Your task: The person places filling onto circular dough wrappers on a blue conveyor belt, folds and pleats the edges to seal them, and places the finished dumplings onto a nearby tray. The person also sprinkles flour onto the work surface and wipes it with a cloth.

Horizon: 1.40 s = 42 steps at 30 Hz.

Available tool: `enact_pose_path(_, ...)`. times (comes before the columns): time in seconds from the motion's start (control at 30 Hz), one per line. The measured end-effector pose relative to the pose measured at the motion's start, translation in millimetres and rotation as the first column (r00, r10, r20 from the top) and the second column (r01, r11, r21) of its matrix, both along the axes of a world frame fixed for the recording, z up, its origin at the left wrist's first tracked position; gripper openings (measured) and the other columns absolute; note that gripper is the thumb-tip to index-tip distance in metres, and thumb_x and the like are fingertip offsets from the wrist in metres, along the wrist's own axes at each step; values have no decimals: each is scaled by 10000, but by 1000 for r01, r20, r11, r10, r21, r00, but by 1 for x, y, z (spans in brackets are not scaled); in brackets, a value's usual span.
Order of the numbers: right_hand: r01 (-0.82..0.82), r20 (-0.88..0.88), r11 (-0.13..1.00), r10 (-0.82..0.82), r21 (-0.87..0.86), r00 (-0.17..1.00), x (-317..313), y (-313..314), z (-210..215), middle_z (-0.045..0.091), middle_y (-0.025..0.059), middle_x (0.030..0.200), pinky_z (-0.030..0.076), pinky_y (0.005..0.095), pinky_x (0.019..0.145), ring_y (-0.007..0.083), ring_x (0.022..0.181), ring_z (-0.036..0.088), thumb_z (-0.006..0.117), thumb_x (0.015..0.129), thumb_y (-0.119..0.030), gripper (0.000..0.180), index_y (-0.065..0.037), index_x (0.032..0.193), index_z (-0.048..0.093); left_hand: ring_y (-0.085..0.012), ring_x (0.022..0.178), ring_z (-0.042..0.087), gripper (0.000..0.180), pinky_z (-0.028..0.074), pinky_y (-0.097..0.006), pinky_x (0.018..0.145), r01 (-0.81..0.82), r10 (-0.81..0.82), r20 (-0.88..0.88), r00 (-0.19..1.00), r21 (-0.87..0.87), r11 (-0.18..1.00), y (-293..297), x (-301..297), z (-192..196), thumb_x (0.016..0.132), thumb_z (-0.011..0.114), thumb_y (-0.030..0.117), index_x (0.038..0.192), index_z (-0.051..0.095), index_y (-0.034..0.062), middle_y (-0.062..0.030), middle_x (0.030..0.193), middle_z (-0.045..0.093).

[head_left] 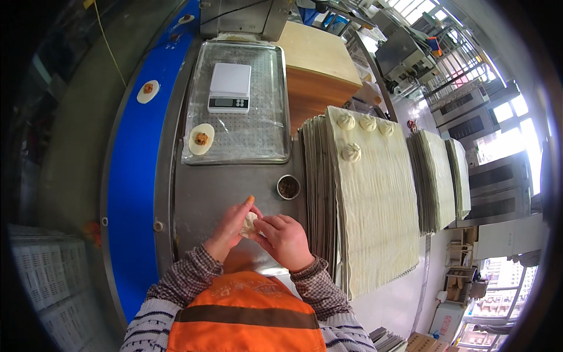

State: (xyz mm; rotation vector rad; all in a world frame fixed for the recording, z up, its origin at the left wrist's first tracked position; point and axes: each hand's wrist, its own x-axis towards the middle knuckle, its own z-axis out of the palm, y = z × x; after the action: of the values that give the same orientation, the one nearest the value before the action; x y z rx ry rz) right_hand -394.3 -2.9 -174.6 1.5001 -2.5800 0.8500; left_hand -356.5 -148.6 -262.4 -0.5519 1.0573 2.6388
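Observation:
A white dough bun (248, 225) sits between my two hands over the steel worktop. My left hand (230, 227) cups it from the left, its thumb pointing up with an orange smear on the tip. From the right, the fingers of my right hand (285, 236) pinch the dough's edge; their tips are partly hidden. Beyond my hands stands a small round metal bowl (288, 187) with dark contents. A flat dough round with orange-brown filling (202, 139) lies on the near left corner of a perforated metal tray (264, 146).
On the tray stands a white digital scale (230, 88). A blue conveyor belt (134, 193) at the left carries another filled dough round (148, 91). To the right, a tall stack of cloth-covered trays (378, 211) holds several pleated buns (351, 152). Behind it is a wooden box (322, 58).

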Motion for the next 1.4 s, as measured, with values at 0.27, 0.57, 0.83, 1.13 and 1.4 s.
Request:
enact_pose_path(0.27,42,95,998,-37,-45,995,-5,6,-7,596,92,894,484,331,610,238,702,584,736,688,-164,321,-33,934,577,-152,635,601,446,489,-282,498,-16,16,-3,1000,38,999,8,-2,-8,926,453,454,804,575,42,-55,704,590)
enact_pose_path(0.57,218,452,975,-170,-54,875,5,9,16,466,140,1230,500,362,625,293,743,597,750,660,-143,720,-120,1295,412,-215,777,624,518,530,-322,688,-90,89,37,995,23,996,21,-17,30,945,382,468,1176,492,19,-121,833,622)
enact_pose_path(0.83,370,585,909,-196,-193,787,-39,64,40,578,91,1065,496,271,713,152,886,611,689,718,-30,518,-64,1199,499,-242,1018,564,714,438,-384,905,-85,101,-183,978,94,992,35,-31,62,899,363,586,1368,284,52,-144,1152,546)
enact_pose_path(1.13,748,500,639,-595,-180,629,-235,165,20,612,99,933,496,246,564,126,657,605,653,763,-87,419,-16,1152,513,-221,815,626,547,509,-303,691,-207,225,51,973,-238,949,-52,11,-11,944,323,517,1097,506,24,-110,907,602)
enact_pose_path(1.4,799,362,601,-745,2,560,-255,167,4,597,133,1008,475,256,523,116,583,556,729,728,-141,642,-66,1282,415,-159,699,612,413,503,-281,616,-402,495,-34,868,-635,660,-122,60,-40,968,374,403,976,559,33,-72,803,609)
